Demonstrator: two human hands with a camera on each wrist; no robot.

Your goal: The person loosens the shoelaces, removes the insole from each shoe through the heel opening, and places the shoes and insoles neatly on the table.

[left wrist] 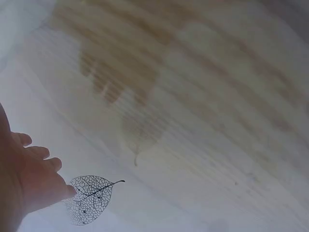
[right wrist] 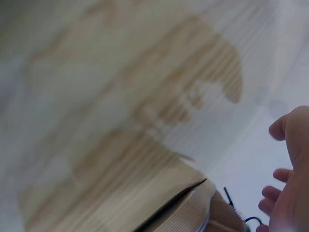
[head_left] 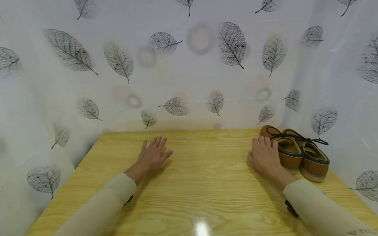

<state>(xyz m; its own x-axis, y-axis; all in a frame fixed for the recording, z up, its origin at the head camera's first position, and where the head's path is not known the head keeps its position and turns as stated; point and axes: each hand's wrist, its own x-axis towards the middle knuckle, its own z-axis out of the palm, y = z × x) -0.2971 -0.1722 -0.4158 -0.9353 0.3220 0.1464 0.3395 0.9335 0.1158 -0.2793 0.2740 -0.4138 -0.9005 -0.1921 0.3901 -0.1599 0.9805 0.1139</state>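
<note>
pale right sleeve (head_left: 322,206) and pale left sleeve (head_left: 94,206) reach back from the fingers into the lower corners, a black strap (head_left: 291,208) showing under the right cuff. behind both sets of fingers, between the forearms, a bright glare (head_left: 202,228) sits on the wood-grain surface (head_left: 200,177).

farther out, the left hand (head_left: 153,155) has its fingers straight and spread wide, thumb angled toward the middle, holding nothing. a soft shadow lies by it on the surface; whether the palm touches the wood, i cannot tell. the right hand (head_left: 265,157) has its fingers loosely bent and fairly close together, back of the hand upward, with nothing visibly gripped. whether its fingertips touch the shoe beside them, i cannot tell.

just right of those right fingers stands the inner brown shoe (head_left: 290,160), heel toward the camera, its toe a little beyond the fingertips. right beside it, one place farther from the fingers, stands the outer brown shoe (head_left: 316,168), turned the same way. both have dark collars, pale soles and black laces (head_left: 317,141), and both are well apart from the left fingers.

beyond all the fingers, past the back edge, hangs a whitish curtain (head_left: 183,78) with dark leaf prints (head_left: 232,44).
</note>
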